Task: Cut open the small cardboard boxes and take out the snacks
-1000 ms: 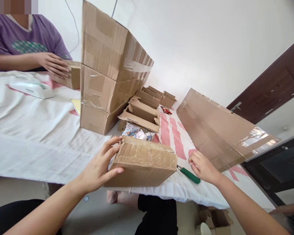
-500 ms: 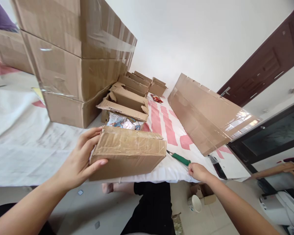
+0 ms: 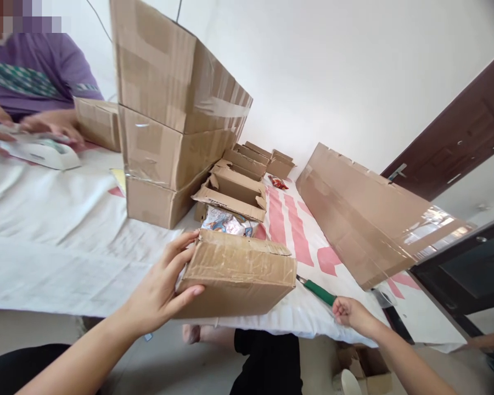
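Note:
My left hand (image 3: 170, 280) grips the left end of a small closed cardboard box (image 3: 239, 296), its thumb on the near face and its fingers over the far edge. The box stands at the table's front edge. To its right, my right hand (image 3: 352, 315) is closed on the butt end of a green-handled knife (image 3: 319, 291). The blade points left, close to the box's right end, and its tip is partly hidden there. Behind the box lies a shiny printed packet (image 3: 228, 222), in front of an open cardboard box (image 3: 234, 192).
A stack of large cardboard boxes (image 3: 152, 142) rises at left. Several opened boxes (image 3: 247, 159) and a red packet (image 3: 278, 182) are farther back. A tall cardboard panel (image 3: 366, 219) stands at right. Across the table a person in purple (image 3: 53, 71) handles a white device (image 3: 51, 153).
The view has swung left, bringing the person in purple and the white device into sight. Both hands keep their holds on the box and the knife.

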Demonstrator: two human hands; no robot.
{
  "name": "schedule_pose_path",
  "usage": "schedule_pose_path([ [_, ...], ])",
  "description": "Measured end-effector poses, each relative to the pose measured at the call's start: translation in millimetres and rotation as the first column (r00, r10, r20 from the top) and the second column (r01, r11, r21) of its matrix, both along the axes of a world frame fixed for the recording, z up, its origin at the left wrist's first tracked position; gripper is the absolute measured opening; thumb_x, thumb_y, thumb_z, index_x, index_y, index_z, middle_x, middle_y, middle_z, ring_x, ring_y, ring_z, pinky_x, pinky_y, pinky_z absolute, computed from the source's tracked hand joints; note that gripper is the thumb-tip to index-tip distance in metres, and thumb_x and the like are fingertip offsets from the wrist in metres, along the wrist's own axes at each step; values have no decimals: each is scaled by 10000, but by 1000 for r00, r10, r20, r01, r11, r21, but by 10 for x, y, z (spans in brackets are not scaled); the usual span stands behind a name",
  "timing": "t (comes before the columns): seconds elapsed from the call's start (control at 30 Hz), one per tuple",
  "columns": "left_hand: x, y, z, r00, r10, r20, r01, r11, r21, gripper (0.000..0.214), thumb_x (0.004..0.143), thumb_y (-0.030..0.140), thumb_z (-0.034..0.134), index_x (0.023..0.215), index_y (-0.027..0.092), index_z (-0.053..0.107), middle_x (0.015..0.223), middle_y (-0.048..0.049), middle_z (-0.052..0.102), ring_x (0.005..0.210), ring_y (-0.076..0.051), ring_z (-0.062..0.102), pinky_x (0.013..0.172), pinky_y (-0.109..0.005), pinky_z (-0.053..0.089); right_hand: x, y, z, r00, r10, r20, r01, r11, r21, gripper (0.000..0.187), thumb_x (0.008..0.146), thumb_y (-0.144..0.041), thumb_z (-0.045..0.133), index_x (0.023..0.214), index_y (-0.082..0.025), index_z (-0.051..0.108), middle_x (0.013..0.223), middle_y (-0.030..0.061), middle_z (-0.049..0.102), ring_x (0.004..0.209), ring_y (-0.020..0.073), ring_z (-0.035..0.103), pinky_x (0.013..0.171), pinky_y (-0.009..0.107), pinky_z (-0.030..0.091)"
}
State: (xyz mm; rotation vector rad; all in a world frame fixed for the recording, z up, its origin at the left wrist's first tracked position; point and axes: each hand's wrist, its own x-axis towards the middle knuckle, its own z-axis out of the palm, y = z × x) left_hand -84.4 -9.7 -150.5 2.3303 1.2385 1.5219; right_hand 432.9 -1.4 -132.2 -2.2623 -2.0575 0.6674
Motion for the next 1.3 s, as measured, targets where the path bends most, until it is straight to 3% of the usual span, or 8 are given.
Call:
schedule_pose_path([
  [0.17, 84, -88, 113, 998, 61, 21, -61, 998, 8, 459, 907, 333, 493, 1349, 251, 404, 1508, -124, 321, 1355, -358, 388, 1075, -537, 415, -60, -66, -172, 1000, 4, 11, -4, 999, 49, 194, 588, -29, 498, 671, -198, 544, 588, -39, 593, 596, 132, 565, 577, 221, 373],
  [0.43, 140, -215, 205, 994, 15, 109, -31, 989, 148, 438, 909, 121, 485, 1291, 335, 468, 1326, -77, 425, 1311, -302, 420, 1059, -522, 434, -278, -2, 71, 909, 68, 411, -105, 992, 70, 200, 551, -33, 536, 600, -208, 618, 690, 20, 719, 710, 207, 643, 603, 266, 297],
  [0.53, 111, -250, 183, 990, -29, 140, 7, 988, 155, 310, 985, 286, 387, 1254, 332, 534, 1258, -83, 455, 1241, -303, 459, 1023, -515, 455, -272, 110, 81, 863, 70, 500, -102, 994, 36, 191, 524, -51, 620, 633, -207, 634, 764, 47, 724, 777, 242, 651, 597, 269, 271],
  [0.7, 46, -296, 209, 975, -102, 198, 65, 980, 187, 573, 984, 563, 188, 1056, 280, 681, 1157, -103, 522, 1126, -310, 499, 961, -529, 473, -221, 228, 33, 871, 77, 485, -74, 997, -25, 204, 485, -51, 659, 613, -207, 633, 733, 23, 712, 735, 229, 646, 567, 258, 261],
  [0.9, 46, -316, 334, 980, -60, 189, 54, 998, 39, 258, 954, 361, 464, 916, 235, 686, 1091, -92, 577, 1111, -276, 517, 922, -445, 507, -246, 132, 42, 862, 167, 479, -182, 983, -16, 263, 523, -30, 542, 676, -210, 657, 761, 38, 723, 767, 240, 652, 592, 272, 277],
  [1.1, 36, -223, 239, 987, -14, 160, 18, 1000, -25, 215, 889, 303, 568, 1097, 250, 571, 1299, -102, 478, 1245, -292, 468, 1018, -484, 463, -506, 176, 431, 818, 232, 526, -269, 963, -6, 263, 649, -64, 522, 794, -216, 680, 796, 61, 720, 773, 267, 657, 622, 300, 332],
  [1.2, 7, -162, 157, 980, -20, 200, 35, 997, -70, 408, 875, 382, 601, 1248, 262, 489, 1399, -128, 415, 1305, -327, 437, 1051, -533, 432, -854, 241, 716, 816, 318, 483, -435, 888, 151, 342, 720, -5, 401, 791, -216, 661, 821, 53, 712, 766, 233, 655, 652, 313, 401],
  [1.3, -36, -84, 94, 964, -60, 258, 96, 987, -129, 626, 834, 540, 636, 1351, 261, 420, 1488, -158, 331, 1381, -368, 357, 1100, -586, 357, -1319, 240, 962, 768, 496, 405, -640, 635, 433, 326, 817, -28, 358, 855, -210, 626, 854, 60, 686, 785, 215, 641, 686, 334, 466],
])
